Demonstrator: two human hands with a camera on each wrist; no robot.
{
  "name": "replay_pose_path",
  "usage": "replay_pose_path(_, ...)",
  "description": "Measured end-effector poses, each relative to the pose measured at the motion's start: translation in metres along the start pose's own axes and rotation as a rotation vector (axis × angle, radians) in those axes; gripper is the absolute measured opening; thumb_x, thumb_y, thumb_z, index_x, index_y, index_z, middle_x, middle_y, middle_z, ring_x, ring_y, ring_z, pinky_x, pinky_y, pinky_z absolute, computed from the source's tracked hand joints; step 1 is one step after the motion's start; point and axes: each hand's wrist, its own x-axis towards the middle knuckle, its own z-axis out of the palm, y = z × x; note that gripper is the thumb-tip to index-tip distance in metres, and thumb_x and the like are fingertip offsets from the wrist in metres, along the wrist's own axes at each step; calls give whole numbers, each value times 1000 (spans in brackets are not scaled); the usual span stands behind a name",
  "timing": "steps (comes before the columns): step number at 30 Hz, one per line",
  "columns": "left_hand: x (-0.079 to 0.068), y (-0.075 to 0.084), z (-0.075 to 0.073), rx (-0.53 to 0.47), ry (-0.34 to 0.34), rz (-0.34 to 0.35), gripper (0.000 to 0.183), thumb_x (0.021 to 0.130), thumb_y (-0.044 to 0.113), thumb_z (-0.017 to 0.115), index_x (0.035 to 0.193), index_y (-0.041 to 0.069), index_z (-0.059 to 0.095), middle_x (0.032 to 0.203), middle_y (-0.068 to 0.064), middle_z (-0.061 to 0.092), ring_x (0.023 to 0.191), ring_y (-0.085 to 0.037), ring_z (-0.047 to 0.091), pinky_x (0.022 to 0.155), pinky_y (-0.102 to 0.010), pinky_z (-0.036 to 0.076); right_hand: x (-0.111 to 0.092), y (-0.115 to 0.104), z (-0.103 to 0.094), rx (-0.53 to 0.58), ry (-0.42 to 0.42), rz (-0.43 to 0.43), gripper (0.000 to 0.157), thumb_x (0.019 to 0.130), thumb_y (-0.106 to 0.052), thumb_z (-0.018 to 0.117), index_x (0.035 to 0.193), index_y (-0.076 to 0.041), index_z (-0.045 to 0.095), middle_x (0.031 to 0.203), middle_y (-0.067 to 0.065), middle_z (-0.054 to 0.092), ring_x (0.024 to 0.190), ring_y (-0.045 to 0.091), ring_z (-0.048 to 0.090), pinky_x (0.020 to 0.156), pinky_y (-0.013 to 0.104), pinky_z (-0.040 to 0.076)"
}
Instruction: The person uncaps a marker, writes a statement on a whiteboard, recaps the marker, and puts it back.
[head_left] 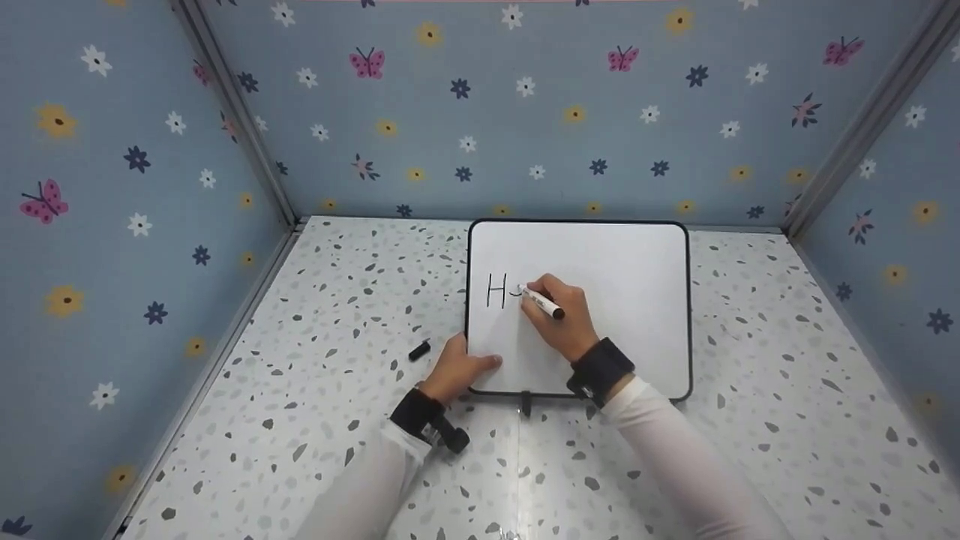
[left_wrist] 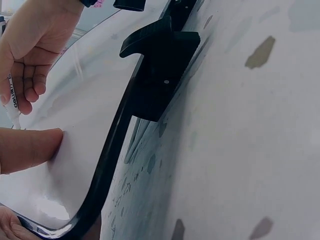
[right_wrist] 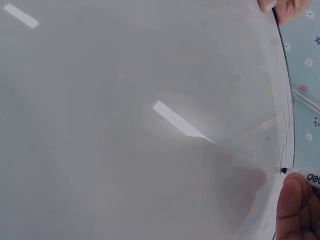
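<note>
A whiteboard (head_left: 630, 300) with a thin black frame lies on the speckled table. My left hand (head_left: 459, 369) grips its near left edge, the thumb (left_wrist: 35, 147) laid on the white surface and other fingers at the frame. Between thumb and fingers, my right hand (head_left: 562, 315) pinches a white marker (head_left: 543, 303) with a dark end. The marker's black tip (right_wrist: 284, 170) is at the board's surface. A black letter H (head_left: 496, 291) stands on the left part of the board, with a short curved stroke (head_left: 515, 293) to its right, partly hidden by the marker.
A black marker cap (head_left: 419, 350) lies on the table (head_left: 337, 300) left of the board. A black clip-like holder (head_left: 526, 403) sits on the board's near edge. Blue flowered panels (head_left: 495, 112) stand behind and at both sides. Both wrists wear black straps.
</note>
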Motion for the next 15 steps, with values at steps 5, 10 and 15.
replay_pose_path(5,1,-2,0,6,-2,-1,52,89,5,79,138,-5,63,132,-22,73,122,-33,71,115,-51,53,1,-2,4,14,-20,0,5,86,0,67,89,0,71,72,14,72,61,11,50,58,22,39)
replay_pose_path(10,2,-3,-1,-3,-9,13,52,88,5,78,138,-5,64,132,-22,73,119,-32,71,113,-50,54,-2,-3,7,7,-43,-9,4,87,-1,69,90,1,71,77,14,76,61,10,51,59,22,40)
replay_pose_path(15,0,-2,0,-10,-10,23,55,88,5,78,139,-7,63,132,-23,73,119,-31,71,113,-51,53,-6,-3,7,14,-61,-19,5,87,3,69,88,-2,70,80,14,78,61,9,51,58,20,39)
